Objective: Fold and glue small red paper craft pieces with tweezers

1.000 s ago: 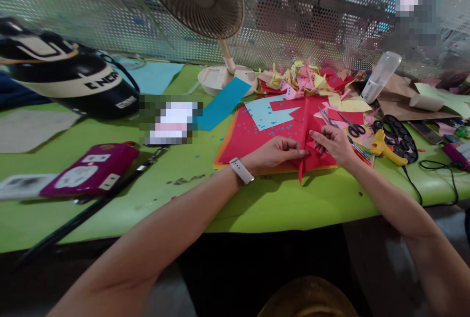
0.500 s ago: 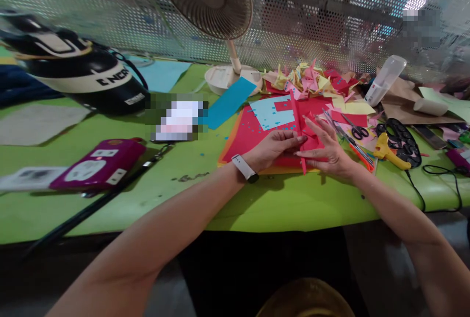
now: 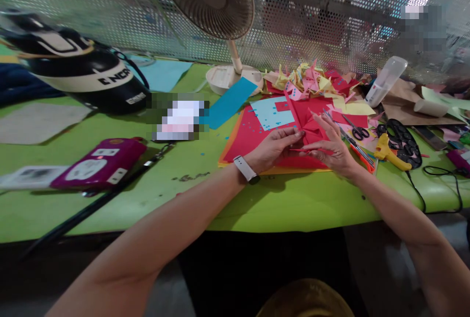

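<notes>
A folded piece of red paper (image 3: 307, 122) is held between my hands, over a stack of red and orange sheets (image 3: 244, 136). Its folds stand up toward the back, and parts of it are covered by my fingers. My left hand (image 3: 277, 145) pinches its left side between thumb and fingers. My right hand (image 3: 332, 147) grips the near right part between thumb and fingers, with other fingers raised along the paper. Behind the folded paper, a light blue sheet (image 3: 266, 114) sprinkled with small blue paper dots lies on the stack.
Folded pink and yellow paper pieces (image 3: 304, 79) pile up behind the stack. Scissors (image 3: 358, 131), a yellow glue gun (image 3: 391, 153) and a clear bottle (image 3: 387, 79) are at right. A fan (image 3: 235, 70), a phone (image 3: 179, 120), a purple power strip (image 3: 99, 164) and a large black bottle (image 3: 88, 75) stand leftward.
My right fingers have spread and shifted to the near part of the red paper. The paper has turned, its near tip now pointing left. My left hand keeps its pinch.
</notes>
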`<state>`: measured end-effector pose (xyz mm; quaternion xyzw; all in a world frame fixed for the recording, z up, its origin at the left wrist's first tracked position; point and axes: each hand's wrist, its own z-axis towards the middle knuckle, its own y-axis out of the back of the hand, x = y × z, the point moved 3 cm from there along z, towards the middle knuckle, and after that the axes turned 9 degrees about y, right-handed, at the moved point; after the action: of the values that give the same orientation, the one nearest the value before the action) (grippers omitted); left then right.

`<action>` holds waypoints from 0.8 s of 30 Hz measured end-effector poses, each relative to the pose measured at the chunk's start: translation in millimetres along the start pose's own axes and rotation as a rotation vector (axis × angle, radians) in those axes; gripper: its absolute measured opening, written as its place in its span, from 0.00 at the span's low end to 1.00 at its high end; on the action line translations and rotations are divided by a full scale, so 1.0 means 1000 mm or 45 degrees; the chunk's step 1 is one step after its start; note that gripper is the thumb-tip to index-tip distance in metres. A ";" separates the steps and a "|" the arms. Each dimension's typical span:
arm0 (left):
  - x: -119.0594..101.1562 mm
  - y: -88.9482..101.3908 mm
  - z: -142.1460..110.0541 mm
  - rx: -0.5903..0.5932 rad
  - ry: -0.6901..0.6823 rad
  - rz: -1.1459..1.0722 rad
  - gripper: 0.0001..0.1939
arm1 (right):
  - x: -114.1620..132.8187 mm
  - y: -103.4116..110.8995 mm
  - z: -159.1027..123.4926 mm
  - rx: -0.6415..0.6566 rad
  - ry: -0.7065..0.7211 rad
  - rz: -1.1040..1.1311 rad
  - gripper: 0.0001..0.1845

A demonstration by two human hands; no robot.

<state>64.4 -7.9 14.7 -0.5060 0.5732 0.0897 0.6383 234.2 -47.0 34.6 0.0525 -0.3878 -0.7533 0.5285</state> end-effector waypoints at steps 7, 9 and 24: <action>0.008 -0.002 0.002 0.027 0.000 -0.016 0.14 | -0.003 0.001 0.001 -0.054 -0.169 -0.032 0.08; 0.011 -0.004 0.001 0.018 -0.022 -0.018 0.14 | -0.001 0.001 0.003 -0.054 -0.224 -0.048 0.09; 0.013 -0.008 -0.002 0.031 -0.007 -0.010 0.08 | -0.004 0.002 0.002 -0.065 -0.264 -0.036 0.09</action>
<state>73.2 -19.0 8.6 -0.5001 0.5704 0.0816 0.6464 236.5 -42.6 36.4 -0.0337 -0.4204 -0.7717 0.4759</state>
